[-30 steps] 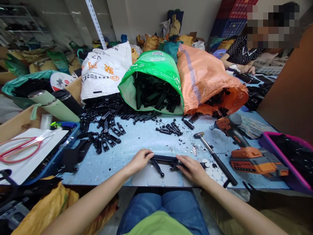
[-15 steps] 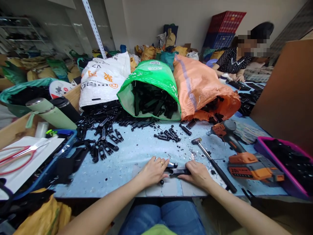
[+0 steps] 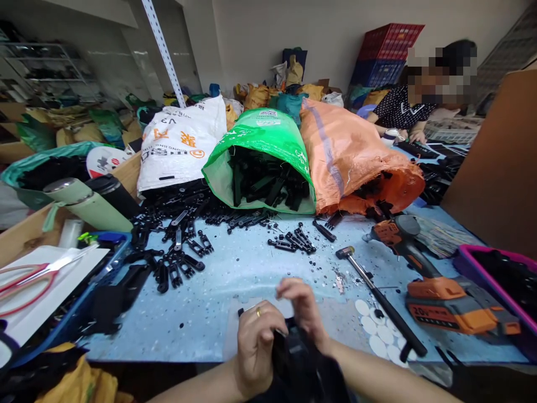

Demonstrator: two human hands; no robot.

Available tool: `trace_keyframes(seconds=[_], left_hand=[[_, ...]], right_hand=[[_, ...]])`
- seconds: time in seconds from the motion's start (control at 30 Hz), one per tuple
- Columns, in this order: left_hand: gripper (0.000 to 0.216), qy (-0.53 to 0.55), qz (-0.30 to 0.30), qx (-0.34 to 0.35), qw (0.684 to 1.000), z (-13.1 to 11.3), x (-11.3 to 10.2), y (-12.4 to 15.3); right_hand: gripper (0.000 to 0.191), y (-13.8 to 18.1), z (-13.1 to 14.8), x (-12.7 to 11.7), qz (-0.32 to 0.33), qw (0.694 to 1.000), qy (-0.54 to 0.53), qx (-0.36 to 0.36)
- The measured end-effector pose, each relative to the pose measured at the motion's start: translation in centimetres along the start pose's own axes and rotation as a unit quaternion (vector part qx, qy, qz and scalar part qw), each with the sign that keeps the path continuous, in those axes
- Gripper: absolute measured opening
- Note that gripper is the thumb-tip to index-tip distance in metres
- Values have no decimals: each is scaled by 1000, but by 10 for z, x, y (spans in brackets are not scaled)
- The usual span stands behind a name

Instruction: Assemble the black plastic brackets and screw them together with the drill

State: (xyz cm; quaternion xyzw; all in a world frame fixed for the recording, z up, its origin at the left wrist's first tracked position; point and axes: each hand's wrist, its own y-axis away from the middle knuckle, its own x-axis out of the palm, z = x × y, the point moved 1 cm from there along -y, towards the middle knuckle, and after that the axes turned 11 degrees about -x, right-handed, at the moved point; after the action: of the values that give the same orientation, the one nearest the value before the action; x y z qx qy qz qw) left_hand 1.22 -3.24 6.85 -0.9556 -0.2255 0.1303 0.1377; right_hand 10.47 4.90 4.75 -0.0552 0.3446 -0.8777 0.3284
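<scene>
Left hand (image 3: 255, 347) closed around black part (image 3: 296, 361) above near counter (image 3: 201, 319) edge, right hand (image 3: 304, 310) gripping its top, bare counter just ahead, hammer (image 3: 380, 299) near to the right, drill (image 3: 440, 296) beyond it, loose clips (image 3: 180, 258) well apart at left

Your table (image 3: 235, 268) has a pale blue, speckled top. Along its back a white sack (image 3: 178, 143), a green sack (image 3: 262, 140) and an orange sack (image 3: 352, 151) lie on their sides, with black clips (image 3: 176, 260) spilled in front. To your right lie a hammer (image 3: 377, 296), a drill (image 3: 436, 294), white discs (image 3: 373, 330) and a pink tray (image 3: 464, 254).
</scene>
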Motion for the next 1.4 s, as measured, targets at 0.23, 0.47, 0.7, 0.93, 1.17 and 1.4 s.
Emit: trace_keyframes(seconds=[0.23, 0.47, 0.7, 0.93, 1.17, 1.4], left_hand=[[69, -354, 0, 0, 935, 82, -24, -37], [57, -574, 53, -98, 812, 135, -11, -91], [27, -599, -24, -174, 781, 149, -36, -176], [17, -574, -28, -210, 791, 189, -92, -213], [20, -506, -120, -156, 840, 180, -99, -197], [27, -273, -297, -54, 913, 128, -114, -149]], right_hand=[[24, -60, -120, 13, 103, 966, 238, -15], [32, -158, -224, -77, 68, 855, 497, 134], [30, -192, -258, -93, 59, 827, 511, 226], [44, -144, -173, -109, 113, 844, 505, 145], [38, 17, -30, 12, 375, 895, 227, -78], [36, 51, -60, 13, 252, 865, 431, 57]])
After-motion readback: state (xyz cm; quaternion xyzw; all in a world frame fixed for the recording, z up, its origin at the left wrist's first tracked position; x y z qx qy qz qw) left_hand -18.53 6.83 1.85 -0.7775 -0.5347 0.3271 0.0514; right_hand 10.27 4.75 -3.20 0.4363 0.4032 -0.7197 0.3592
